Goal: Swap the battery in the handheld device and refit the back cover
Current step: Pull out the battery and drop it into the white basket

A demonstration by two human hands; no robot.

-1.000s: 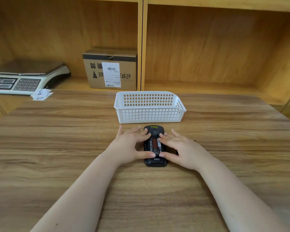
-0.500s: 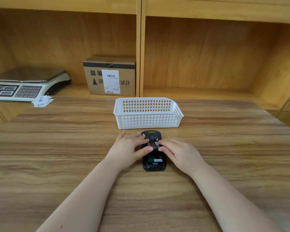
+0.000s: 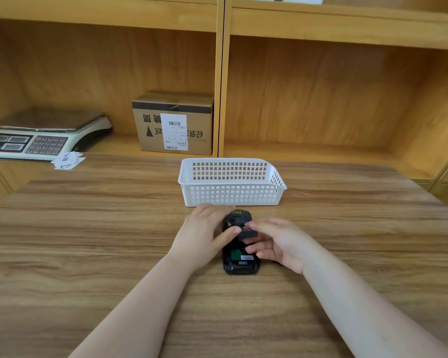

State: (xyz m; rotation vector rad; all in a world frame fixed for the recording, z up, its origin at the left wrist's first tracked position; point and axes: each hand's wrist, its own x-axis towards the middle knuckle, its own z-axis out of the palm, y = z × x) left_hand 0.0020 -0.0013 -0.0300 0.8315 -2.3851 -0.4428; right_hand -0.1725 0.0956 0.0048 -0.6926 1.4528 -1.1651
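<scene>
A black handheld device point(image 3: 241, 264) lies face down on the wooden table, its back cover off and the battery bay showing a green part inside. My left hand point(image 3: 202, 235) rests on the device's left side, thumb across its upper half. My right hand point(image 3: 274, 241) pinches a black battery point(image 3: 248, 233) lifted above the bay, held tilted. A dark piece lies under my right palm, mostly hidden, and I cannot tell what it is.
A white plastic basket point(image 3: 232, 195) stands just behind the device. Further back, shelves hold a cardboard box point(image 3: 172, 122) and a weighing scale point(image 3: 36, 135). Paper slips point(image 3: 67, 160) lie at the table's far left corner.
The battery lay flat in the device a second ago; my right hand has lifted it out, exposing the bay. My view has tilted upward, showing more shelf.
</scene>
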